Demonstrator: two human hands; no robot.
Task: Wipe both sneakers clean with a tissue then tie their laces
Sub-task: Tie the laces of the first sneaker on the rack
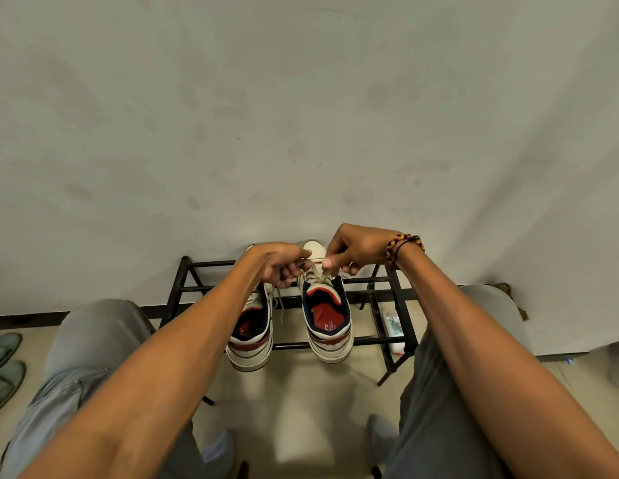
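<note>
Two white sneakers with red insoles and navy collars stand side by side on a black metal rack (339, 342), toes toward the wall. Over the right sneaker (327, 319) my left hand (278, 262) and my right hand (353, 252) each pinch an end of its pale lace (313, 260), pulled taut between them. The left sneaker (252, 335) lies partly under my left forearm, and a loose lace (281, 305) hangs down its side. No tissue shows in either hand.
A small white packet (393, 328) lies on the rack's right part. Green slippers (5, 368) sit on the floor at far left. My knees in grey trousers flank the rack. The pale wall (301, 115) stands right behind it.
</note>
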